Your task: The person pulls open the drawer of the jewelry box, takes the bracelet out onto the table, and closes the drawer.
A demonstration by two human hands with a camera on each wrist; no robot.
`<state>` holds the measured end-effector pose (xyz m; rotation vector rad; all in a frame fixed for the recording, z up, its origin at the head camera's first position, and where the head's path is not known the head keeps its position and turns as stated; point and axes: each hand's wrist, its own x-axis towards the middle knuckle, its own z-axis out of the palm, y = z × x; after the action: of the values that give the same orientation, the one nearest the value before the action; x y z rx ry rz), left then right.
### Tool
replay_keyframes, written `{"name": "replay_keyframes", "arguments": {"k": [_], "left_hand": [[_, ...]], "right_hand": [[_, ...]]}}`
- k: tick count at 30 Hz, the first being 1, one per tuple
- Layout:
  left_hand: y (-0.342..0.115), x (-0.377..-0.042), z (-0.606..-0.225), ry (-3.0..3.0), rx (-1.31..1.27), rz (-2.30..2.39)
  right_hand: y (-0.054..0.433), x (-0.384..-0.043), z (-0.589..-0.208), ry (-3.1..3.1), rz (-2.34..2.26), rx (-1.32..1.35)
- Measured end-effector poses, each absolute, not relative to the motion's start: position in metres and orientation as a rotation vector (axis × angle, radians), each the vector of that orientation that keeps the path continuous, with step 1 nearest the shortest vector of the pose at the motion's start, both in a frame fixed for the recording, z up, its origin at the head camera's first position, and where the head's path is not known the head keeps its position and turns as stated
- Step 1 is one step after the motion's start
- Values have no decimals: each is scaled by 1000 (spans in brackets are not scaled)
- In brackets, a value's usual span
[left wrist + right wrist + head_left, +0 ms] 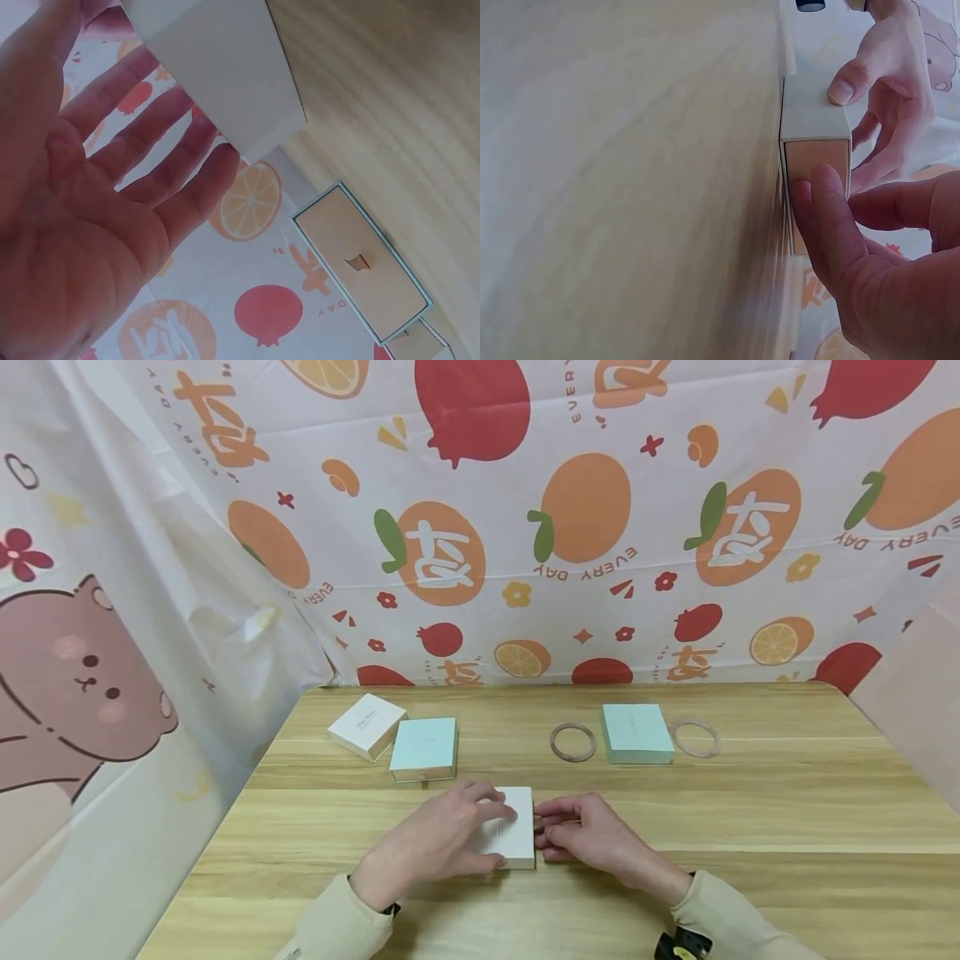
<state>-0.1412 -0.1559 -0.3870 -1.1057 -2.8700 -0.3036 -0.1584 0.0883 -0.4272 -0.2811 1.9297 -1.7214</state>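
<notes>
1. A flat white cardboard box lies about midway between the left and right edges of the wood-grain counter, well apart from its back edge.
2. The left hand, half-spread, holds the box, thumb at its near side.
3. The right hand, fingers bent, touches the beige drawer end; any pinch is hidden.
4. The step seems to be handling the drawer; the next move likely calls for a steady left hold and straight sliding.

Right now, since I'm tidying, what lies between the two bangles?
In the head view, a mint-green box lies between the left bangle and the right bangle.
</notes>
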Motion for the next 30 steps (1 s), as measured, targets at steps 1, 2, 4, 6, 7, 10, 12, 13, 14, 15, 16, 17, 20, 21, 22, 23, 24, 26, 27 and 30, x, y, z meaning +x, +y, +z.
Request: {"name": "replay_keyframes", "arguments": {"k": [1,2,4,6,7,10,12,13,14,15,16,17,20,21,22,23,24,26,27,30], "left_hand": [[-156,-141,-387,-2870,-1106,-302],[-156,-140,-387,-2867,-1108,-299],[-156,-139,-387,-2865,-1109,-289],[-157,-138,-387,-2862,-1110,-272],[-157,-138,-387,-2860,-1109,-263],[-157,-136,-387,-2856,-1112,-247],[-157,-135,-387,-2856,-1114,-240],[-157,-135,-387,-2856,-1115,-238],[-158,-135,-387,-2857,-1117,-238],[-158,-135,-387,-2859,-1118,-239],[-158,-135,-387,-2861,-1117,-241],[-158,-135,-387,-2866,-1115,-250],[-158,-136,-387,-2881,-1115,-276],[-158,-136,-387,-2885,-1114,-284],[-158,-137,-387,-2891,-1113,-291],[-158,-138,-386,-2892,-1116,-297],[-158,-138,-386,-2894,-1118,-298],[-158,-140,-387,-2885,-1124,-294],[-158,-141,-387,-2879,-1124,-286],[-158,-145,-389,-2854,-1116,-267]], "right_hand": [[88,-158,-427,1929,-1721,-282],[87,-158,-427,1933,-1719,-283],[87,-158,-426,1941,-1714,-288],[86,-158,-426,1947,-1707,-293],[85,-158,-426,1948,-1706,-297],[85,-157,-426,1943,-1704,-304],[85,-157,-426,1938,-1702,-308],[85,-157,-426,1938,-1700,-310],[86,-157,-425,1941,-1696,-313],[87,-157,-425,1945,-1692,-316],[88,-158,-424,1952,-1688,-317],[89,-158,-423,1962,-1681,-318],[95,-159,-420,1998,-1663,-302],[97,-160,-419,2008,-1660,-294],[100,-160,-418,2017,-1656,-285],[102,-160,-417,2024,-1652,-278],[105,-161,-416,2029,-1652,-272],[110,-161,-414,2036,-1653,-270],[113,-161,-414,2035,-1655,-270],[119,-162,-414,2029,-1667,-279]]}}
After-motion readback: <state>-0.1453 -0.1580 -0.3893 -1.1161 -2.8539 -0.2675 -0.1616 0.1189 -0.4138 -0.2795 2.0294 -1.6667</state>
